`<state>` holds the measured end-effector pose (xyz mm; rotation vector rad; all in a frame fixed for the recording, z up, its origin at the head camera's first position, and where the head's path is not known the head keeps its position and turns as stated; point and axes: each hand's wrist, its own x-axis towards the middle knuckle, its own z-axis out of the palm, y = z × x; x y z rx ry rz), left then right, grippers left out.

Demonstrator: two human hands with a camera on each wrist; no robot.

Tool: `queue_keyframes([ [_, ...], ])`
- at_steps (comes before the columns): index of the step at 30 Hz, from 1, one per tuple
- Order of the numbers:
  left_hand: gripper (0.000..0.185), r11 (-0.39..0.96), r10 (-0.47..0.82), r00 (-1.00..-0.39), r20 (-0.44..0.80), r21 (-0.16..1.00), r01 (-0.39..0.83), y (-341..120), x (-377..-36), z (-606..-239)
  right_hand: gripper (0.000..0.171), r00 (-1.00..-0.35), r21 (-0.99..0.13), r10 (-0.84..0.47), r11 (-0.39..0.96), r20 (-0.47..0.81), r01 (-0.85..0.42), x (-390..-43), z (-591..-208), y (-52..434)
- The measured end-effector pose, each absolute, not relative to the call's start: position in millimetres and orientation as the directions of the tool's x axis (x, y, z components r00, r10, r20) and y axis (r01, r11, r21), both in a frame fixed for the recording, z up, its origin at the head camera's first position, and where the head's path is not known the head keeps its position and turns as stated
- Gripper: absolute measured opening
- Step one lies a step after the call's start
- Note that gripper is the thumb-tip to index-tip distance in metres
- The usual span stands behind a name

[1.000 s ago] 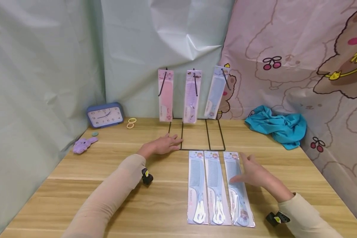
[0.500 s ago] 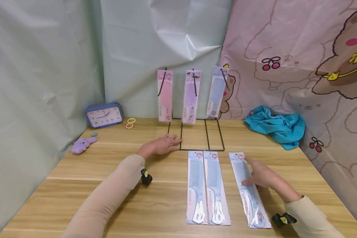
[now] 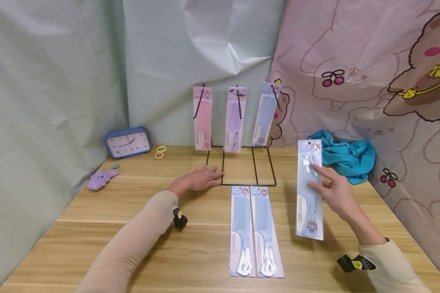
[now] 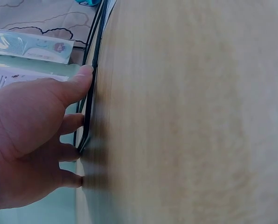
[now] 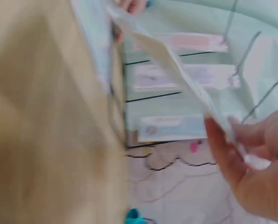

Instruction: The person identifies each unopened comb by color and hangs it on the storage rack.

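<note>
My right hand [image 3: 338, 193] pinches a blue comb in a clear packet [image 3: 309, 211] by its side edge, holding it upright above the table. In the right wrist view the packet [image 5: 176, 70] shows edge-on between thumb and fingers. Two more packaged blue combs [image 3: 242, 232] lie side by side in front of a black wire rack [image 3: 256, 167]. My left hand [image 3: 202, 178] rests at the left of the rack's base, fingers spread and touching the wire [image 4: 93, 79]. From the rack's hooks hang a pink packet [image 3: 203, 122], a purple packet [image 3: 234, 126] and a blue packet [image 3: 265, 112].
A blue clock [image 3: 128, 143] stands at the back left, with yellow hair ties [image 3: 160, 152], a small green disc [image 3: 115, 166] and a purple plush hair tie [image 3: 102, 179] nearby. Crumpled turquoise cloth [image 3: 352, 158] lies at the back right. Curtains [image 3: 198, 40] stand behind the table.
My right hand has slid the rightmost packaged comb away from the other two, then lifted it off the table and tipped it upright. The left hand has stayed on the rack.
</note>
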<state>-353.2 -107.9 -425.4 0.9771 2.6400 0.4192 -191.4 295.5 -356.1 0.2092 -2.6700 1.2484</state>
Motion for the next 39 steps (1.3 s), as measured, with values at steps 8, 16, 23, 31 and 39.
queue_keyframes([
  [8,0.056,0.724,0.669,-0.725,-0.163,0.361,0.588,-109,-354,-426,0.090,-0.850,-0.763,-0.236,0.374,0.471,-0.527,-196,-330,278],
  [16,0.056,0.724,0.673,-0.720,-0.172,0.352,0.593,-107,-354,-426,0.087,-0.793,-0.738,-0.302,0.297,0.530,-0.606,-205,-316,254],
  [23,0.056,0.737,0.656,-0.736,-0.169,0.357,0.574,-106,-354,-424,0.085,-0.768,-0.747,-0.405,0.251,0.496,-0.615,-216,-317,240],
  [31,0.056,0.736,0.657,-0.734,-0.171,0.354,0.577,-107,-356,-425,0.084,-0.781,-0.733,-0.425,0.316,0.458,-0.602,-229,-323,237],
  [39,0.056,0.732,0.664,-0.726,-0.182,0.360,0.579,-108,-354,-425,0.081,-0.817,-0.765,-0.420,0.343,0.394,-0.545,-246,-320,237],
])
